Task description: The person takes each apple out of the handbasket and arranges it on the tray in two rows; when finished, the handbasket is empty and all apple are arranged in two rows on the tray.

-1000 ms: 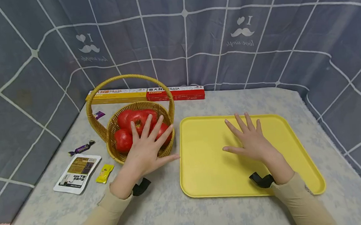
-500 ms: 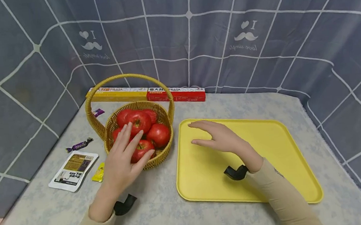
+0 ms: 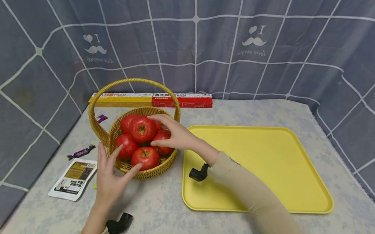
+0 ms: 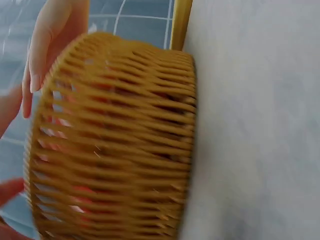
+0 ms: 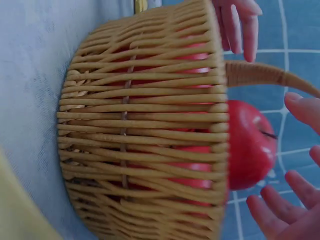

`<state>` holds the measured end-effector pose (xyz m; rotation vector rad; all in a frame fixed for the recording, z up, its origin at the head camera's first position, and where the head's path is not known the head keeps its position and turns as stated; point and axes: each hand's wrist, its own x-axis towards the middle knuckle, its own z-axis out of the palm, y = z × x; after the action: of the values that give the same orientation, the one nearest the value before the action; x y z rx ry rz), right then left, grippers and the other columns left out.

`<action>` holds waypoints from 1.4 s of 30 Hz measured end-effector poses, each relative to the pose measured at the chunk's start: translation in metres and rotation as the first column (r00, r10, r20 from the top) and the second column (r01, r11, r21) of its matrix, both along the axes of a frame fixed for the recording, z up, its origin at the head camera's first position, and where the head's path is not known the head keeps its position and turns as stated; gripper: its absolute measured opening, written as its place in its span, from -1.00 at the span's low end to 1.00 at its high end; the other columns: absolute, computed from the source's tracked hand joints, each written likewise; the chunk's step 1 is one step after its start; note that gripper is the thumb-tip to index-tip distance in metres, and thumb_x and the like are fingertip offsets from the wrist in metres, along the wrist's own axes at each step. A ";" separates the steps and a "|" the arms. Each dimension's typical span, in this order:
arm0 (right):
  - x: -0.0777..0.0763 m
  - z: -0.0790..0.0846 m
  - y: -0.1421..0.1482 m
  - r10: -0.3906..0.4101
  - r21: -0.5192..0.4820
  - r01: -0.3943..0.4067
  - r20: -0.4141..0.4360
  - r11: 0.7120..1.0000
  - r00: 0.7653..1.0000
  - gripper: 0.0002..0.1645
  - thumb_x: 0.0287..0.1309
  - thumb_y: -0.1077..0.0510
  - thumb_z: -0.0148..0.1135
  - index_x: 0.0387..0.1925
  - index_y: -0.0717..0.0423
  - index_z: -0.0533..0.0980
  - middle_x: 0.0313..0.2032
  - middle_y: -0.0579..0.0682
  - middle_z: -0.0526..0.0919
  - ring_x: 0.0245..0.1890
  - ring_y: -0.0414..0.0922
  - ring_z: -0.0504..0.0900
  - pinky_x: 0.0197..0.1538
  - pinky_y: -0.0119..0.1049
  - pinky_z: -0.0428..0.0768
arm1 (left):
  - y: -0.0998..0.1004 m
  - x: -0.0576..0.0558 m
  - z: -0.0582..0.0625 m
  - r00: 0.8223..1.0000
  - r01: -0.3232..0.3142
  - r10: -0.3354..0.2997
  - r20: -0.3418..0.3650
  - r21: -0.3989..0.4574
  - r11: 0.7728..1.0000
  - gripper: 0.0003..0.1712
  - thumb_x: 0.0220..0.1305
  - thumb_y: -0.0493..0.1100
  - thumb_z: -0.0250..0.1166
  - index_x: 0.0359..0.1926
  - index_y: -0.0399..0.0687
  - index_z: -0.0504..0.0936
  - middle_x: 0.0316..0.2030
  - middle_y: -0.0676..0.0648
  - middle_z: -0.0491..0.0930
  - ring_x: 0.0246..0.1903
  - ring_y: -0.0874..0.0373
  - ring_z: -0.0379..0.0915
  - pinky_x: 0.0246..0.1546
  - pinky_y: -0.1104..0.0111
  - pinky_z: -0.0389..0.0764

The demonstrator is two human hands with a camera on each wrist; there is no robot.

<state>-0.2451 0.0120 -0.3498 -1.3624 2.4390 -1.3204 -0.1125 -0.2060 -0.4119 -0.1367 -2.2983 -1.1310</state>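
Note:
A round wicker basket with a tall handle holds several red apples. The topmost apple sits on the others and rises above the rim in the right wrist view. My right hand reaches in from the right, thumb and fingers spread around that apple's right side; a gap shows between them in the right wrist view. At the basket's front left, my left hand has its thumb and fingers apart, near the front apple. Neither hand holds anything.
Right of the basket lies a yellow tray, under my right forearm. Behind stand yellow and red pasta boxes. On the left lie a white pouch and purple-wrapped candies. The basket handle arches over the apples.
My right hand has moved left from over the tray to the topmost apple. My left hand has drawn back from over the apples to the basket's front left, its fingers less spread.

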 end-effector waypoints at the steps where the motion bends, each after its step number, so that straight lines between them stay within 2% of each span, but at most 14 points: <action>1: -0.002 -0.001 -0.005 -0.010 0.017 0.010 -0.007 1.000 1.000 -0.11 0.02 -0.03 0.39 0.35 -0.03 0.21 0.28 -0.04 0.24 0.22 -0.12 0.29 0.22 -0.19 0.36 | -0.002 -0.001 -0.002 0.999 0.012 -0.013 0.036 0.020 1.000 -0.13 -0.14 -0.15 0.55 0.26 -0.14 0.41 0.45 -0.21 -0.33 0.41 -0.11 -0.46 0.22 -0.30 -0.23; 4: -0.009 -0.005 -0.014 -0.044 0.066 0.046 -0.022 0.997 0.999 -0.06 -0.01 -0.05 0.41 0.37 -0.10 0.17 0.33 -0.04 0.16 0.28 -0.17 0.20 0.24 -0.18 0.33 | -0.006 -0.003 -0.008 0.989 0.055 -0.065 0.130 0.076 0.996 -0.10 -0.09 -0.14 0.52 0.31 -0.07 0.34 0.45 -0.13 -0.45 0.40 -0.10 -0.53 0.17 -0.36 -0.23; 7: -0.015 -0.010 -0.020 -0.063 0.078 0.064 -0.008 0.995 0.998 0.00 -0.05 -0.03 0.44 0.40 -0.14 0.15 0.37 -0.04 0.09 0.32 -0.16 0.14 0.26 -0.11 0.30 | -0.006 -0.005 -0.009 0.974 0.070 -0.098 0.205 0.138 0.988 -0.08 -0.02 -0.11 0.49 0.36 -0.04 0.26 0.44 -0.06 -0.53 0.40 -0.11 -0.56 0.15 -0.38 -0.21; 13: -0.024 -0.022 -0.032 -0.055 0.089 0.052 0.030 0.995 0.998 0.08 -0.09 -0.04 0.47 0.43 -0.21 0.09 0.42 -0.10 0.01 0.36 -0.15 0.09 0.27 -0.10 0.27 | -0.006 -0.005 -0.006 0.931 -0.005 -0.078 0.357 0.226 0.974 -0.02 0.03 -0.01 0.45 0.41 -0.06 0.14 0.42 -0.01 -0.60 0.40 -0.12 -0.56 0.20 -0.32 -0.16; 17: -0.026 -0.027 -0.040 -0.081 0.043 0.080 0.012 0.996 0.997 0.04 -0.12 0.00 0.50 0.39 -0.16 0.16 0.34 -0.08 0.17 0.29 -0.16 0.22 0.24 -0.17 0.32 | -0.008 -0.004 -0.003 0.918 -0.028 -0.067 0.392 0.230 0.973 0.01 0.04 0.00 0.44 0.43 -0.06 0.10 0.44 -0.06 -0.56 0.41 -0.12 -0.51 0.23 -0.26 -0.11; 20: -0.024 -0.029 -0.043 -0.142 0.018 0.142 -0.020 0.990 0.990 -0.02 -0.16 -0.02 0.51 0.32 -0.13 0.22 0.24 -0.08 0.29 0.19 -0.17 0.33 0.19 -0.22 0.37 | -0.009 -0.004 -0.001 0.916 -0.015 -0.077 0.394 0.224 0.975 0.04 0.04 0.00 0.44 0.44 -0.08 0.07 0.44 -0.08 -0.53 0.41 -0.14 -0.45 0.25 -0.22 -0.07; 24: -0.014 -0.027 -0.042 -0.225 0.009 0.226 -0.042 0.974 0.973 -0.04 -0.24 -0.09 0.54 0.23 -0.10 0.26 0.14 -0.06 0.32 0.10 -0.16 0.39 0.11 -0.20 0.45 | -0.013 -0.004 0.001 0.908 0.016 -0.102 0.407 0.210 0.978 0.03 0.06 0.00 0.43 0.44 -0.11 0.06 0.44 -0.11 -0.51 0.40 -0.21 -0.33 0.27 -0.15 0.01; 26: -0.008 -0.024 -0.037 -0.236 -0.008 0.236 -0.030 0.972 0.971 -0.04 -0.27 -0.10 0.55 0.20 -0.10 0.27 0.11 -0.06 0.32 0.08 -0.16 0.39 0.08 -0.21 0.47 | -0.015 -0.004 0.002 0.902 0.024 -0.104 0.419 0.193 0.981 0.02 0.07 0.01 0.42 0.44 -0.12 0.07 0.44 -0.12 -0.49 0.39 -0.23 -0.27 0.26 -0.11 0.05; 28: 0.000 -0.018 -0.029 -0.205 -0.040 0.205 0.005 0.978 0.979 -0.04 -0.29 -0.08 0.56 0.18 -0.09 0.26 0.10 -0.07 0.31 0.08 -0.18 0.38 0.06 -0.24 0.49 | -0.016 -0.004 0.002 0.900 0.028 -0.100 0.424 0.173 0.985 0.01 0.08 0.02 0.41 0.43 -0.13 0.08 0.44 -0.13 -0.46 0.38 -0.25 -0.23 0.26 -0.11 0.08; 31: 0.008 -0.006 -0.010 -0.068 -0.118 0.078 0.092 0.990 0.993 -0.04 -0.28 0.05 0.58 0.18 -0.04 0.24 0.10 -0.07 0.32 0.09 -0.19 0.37 0.04 -0.29 0.51 | -0.017 -0.004 0.003 0.899 0.028 -0.090 0.428 0.150 0.988 0.01 0.07 0.05 0.41 0.43 -0.14 0.10 0.44 -0.14 -0.44 0.37 -0.26 -0.21 0.25 -0.11 0.10; 34: 0.013 0.006 0.016 0.096 -0.196 -0.060 0.180 0.979 0.979 -0.04 -0.27 0.20 0.56 0.19 0.04 0.22 0.11 -0.03 0.35 0.09 -0.15 0.39 0.03 -0.26 0.53 | -0.017 -0.004 0.003 0.903 0.029 -0.091 0.420 0.153 0.988 0.00 0.07 0.03 0.41 0.42 -0.16 0.11 0.44 -0.16 -0.43 0.37 -0.25 -0.22 0.25 -0.11 0.10; 36: 0.012 0.011 0.035 0.176 -0.245 -0.122 0.210 0.962 0.962 -0.04 -0.25 0.18 0.56 0.19 0.11 0.21 0.10 0.02 0.37 0.08 -0.10 0.41 0.03 -0.19 0.54 | -0.017 -0.004 0.004 0.904 0.029 -0.095 0.417 0.162 0.986 0.00 0.07 0.01 0.42 0.42 -0.15 0.11 0.44 -0.16 -0.43 0.38 -0.22 -0.24 0.26 -0.08 0.09; 39: 0.004 0.013 0.063 0.227 -0.303 -0.152 0.228 0.941 0.947 0.00 -0.23 0.10 0.56 0.20 0.22 0.17 0.10 0.10 0.36 0.09 -0.01 0.40 0.02 -0.10 0.55 | -0.017 -0.004 0.004 0.906 0.030 -0.096 0.412 0.165 0.986 -0.01 0.07 0.00 0.42 0.42 -0.15 0.11 0.44 -0.17 -0.43 0.39 -0.20 -0.24 0.26 -0.06 0.09; 42: -0.009 0.007 0.086 0.204 -0.358 -0.094 0.282 0.929 0.938 -0.03 -0.18 0.14 0.53 0.21 0.23 0.15 0.10 0.15 0.34 0.11 0.04 0.37 0.00 -0.08 0.56 | -0.017 -0.004 0.004 0.906 0.028 -0.095 0.412 0.167 0.985 -0.01 0.07 0.00 0.42 0.42 -0.15 0.11 0.44 -0.17 -0.43 0.38 -0.21 -0.23 0.26 -0.07 0.09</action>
<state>-0.2541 0.0977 -0.3431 -1.2490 1.9225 -1.8188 -0.1167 -0.2231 -0.4081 0.1082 -2.5729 -1.4903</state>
